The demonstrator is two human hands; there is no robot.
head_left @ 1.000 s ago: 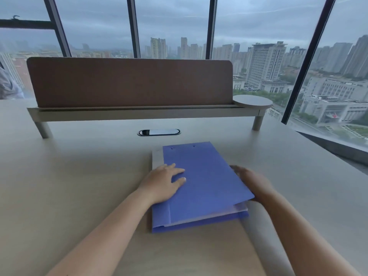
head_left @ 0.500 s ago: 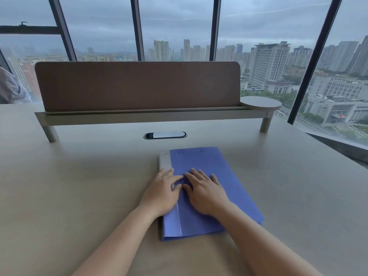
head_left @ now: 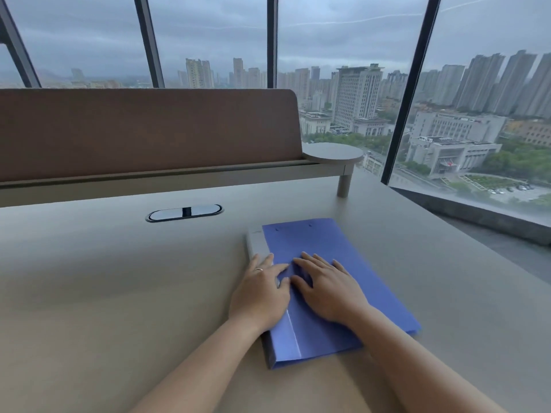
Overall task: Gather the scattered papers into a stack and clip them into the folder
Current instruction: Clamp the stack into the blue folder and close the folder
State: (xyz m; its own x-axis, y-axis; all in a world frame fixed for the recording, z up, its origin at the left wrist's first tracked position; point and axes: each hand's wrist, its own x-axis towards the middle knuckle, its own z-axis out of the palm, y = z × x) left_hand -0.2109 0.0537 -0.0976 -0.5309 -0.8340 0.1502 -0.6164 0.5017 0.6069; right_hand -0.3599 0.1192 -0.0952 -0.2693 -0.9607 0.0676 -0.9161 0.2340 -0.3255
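The blue folder (head_left: 337, 281) lies closed and flat on the counter (head_left: 119, 293), directly under both hands, its grey spine (head_left: 255, 242) running along the outer side of the left hand (head_left: 261, 293) and its free edge well out beyond the right hand (head_left: 326, 289). Both hands lie side by side, palms down with fingers straight and spread on the cover, thumbs almost touching; neither grips anything. No loose papers show anywhere around the hands, so the sheets are judged to be already inside, though the clip itself is hidden under the cover and cannot be checked. The step in hand looks like pressing the cover down to seat it. To do that well, the person should push evenly with flat palms, sweeping from the spine side beneath the left hand toward the free edge past the right hand, so that trapped air and any bowed sheets settle. The near end of the cover, toward the wrists, deserves a look: a sheet poking out there would crease under pressure.
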